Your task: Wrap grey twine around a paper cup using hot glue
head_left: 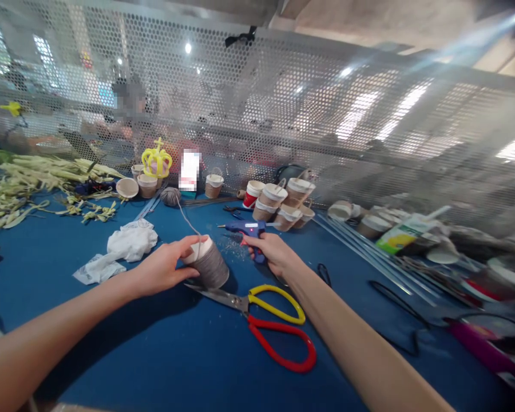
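My left hand (pixel 171 266) grips the pale rim of a paper cup (pixel 212 266) wrapped in grey yarn, tilted over the blue table. From its rim a strand of yarn runs back to a grey yarn ball (pixel 170 196). My right hand (pixel 272 252) is closed around the handle of a blue hot glue gun (pixel 249 229). Its nozzle points left, beyond the cup, and a small red light glows on its body. Scissors (pixel 244 306) with one yellow and one red handle lie in front of the cup, blades partly apart.
Crumpled white plastic (pixel 131 246) lies left of the cup. Several small wrapped cups (pixel 283 200) stand behind the glue gun. Clear glue sticks (pixel 369 254) and a black cord (pixel 399 303) lie to the right. Pale dried husks (pixel 34 180) cover the back left, before a perforated metal screen (pixel 240 97).
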`<state>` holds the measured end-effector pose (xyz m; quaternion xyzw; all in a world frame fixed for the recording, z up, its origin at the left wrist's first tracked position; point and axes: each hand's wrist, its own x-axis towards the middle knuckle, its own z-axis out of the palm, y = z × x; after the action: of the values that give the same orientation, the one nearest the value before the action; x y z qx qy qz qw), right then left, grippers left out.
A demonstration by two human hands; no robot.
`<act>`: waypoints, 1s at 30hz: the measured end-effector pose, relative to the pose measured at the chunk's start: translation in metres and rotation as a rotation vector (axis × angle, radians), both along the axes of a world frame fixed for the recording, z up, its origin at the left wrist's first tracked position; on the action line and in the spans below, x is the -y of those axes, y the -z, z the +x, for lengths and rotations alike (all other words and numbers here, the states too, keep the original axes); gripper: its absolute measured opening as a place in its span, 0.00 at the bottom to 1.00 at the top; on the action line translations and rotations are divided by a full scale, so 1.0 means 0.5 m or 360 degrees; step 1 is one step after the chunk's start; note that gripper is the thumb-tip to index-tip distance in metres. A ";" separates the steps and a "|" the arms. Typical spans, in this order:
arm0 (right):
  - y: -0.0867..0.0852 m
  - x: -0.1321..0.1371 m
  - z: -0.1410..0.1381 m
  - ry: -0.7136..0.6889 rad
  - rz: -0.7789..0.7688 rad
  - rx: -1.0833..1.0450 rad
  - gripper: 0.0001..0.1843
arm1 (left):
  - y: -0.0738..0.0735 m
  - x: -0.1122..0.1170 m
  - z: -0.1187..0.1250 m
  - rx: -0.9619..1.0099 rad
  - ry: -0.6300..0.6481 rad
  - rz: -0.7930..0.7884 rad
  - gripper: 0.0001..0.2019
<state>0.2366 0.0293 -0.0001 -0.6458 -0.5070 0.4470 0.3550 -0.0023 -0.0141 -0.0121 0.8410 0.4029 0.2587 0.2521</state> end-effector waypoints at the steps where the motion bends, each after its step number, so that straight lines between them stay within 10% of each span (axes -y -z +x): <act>1: 0.007 -0.007 -0.005 -0.0003 -0.0017 0.0047 0.10 | -0.002 0.001 0.001 -0.0006 -0.0004 0.0002 0.29; 8: 0.032 -0.028 -0.030 -0.0062 0.0063 0.0456 0.16 | -0.014 0.007 0.005 -0.0061 -0.0041 0.0000 0.29; 14: -0.017 -0.003 -0.041 -0.0154 0.0483 0.0769 0.13 | -0.008 0.004 0.002 -0.0013 0.0041 0.0079 0.29; 22: -0.100 0.025 -0.148 -0.1088 0.0495 0.0371 0.26 | 0.003 0.004 0.001 -0.0048 0.0030 0.0202 0.27; 30: -0.094 0.063 -0.121 -0.0713 0.0695 0.0036 0.09 | 0.001 -0.002 -0.002 0.0169 0.0059 -0.0028 0.26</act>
<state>0.1761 -0.0022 0.0468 -0.4315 -0.7246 0.3875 0.3724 -0.0032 -0.0131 -0.0126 0.8312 0.3754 0.2947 0.2852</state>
